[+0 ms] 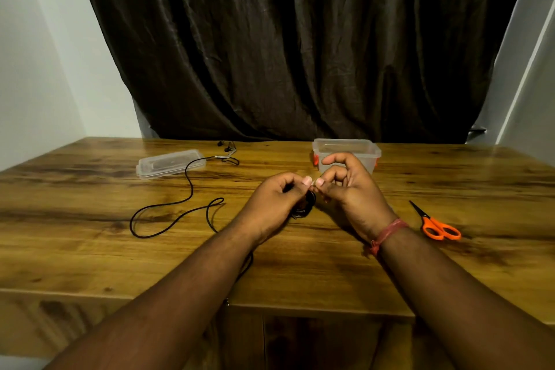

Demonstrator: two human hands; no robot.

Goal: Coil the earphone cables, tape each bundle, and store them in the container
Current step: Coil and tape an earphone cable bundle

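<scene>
My left hand grips a small black coiled earphone bundle just above the middle of the wooden table. My right hand meets it thumb to thumb and pinches something tiny at the bundle; what it pinches is too small to make out. A second black earphone cable lies uncoiled on the table to the left, its earbuds near the far edge. The clear plastic container with orange clips stands behind my right hand.
The container's clear lid lies flat at the back left, with the loose cable running past it. Orange-handled scissors lie to the right of my right wrist. A dark curtain hangs behind the table.
</scene>
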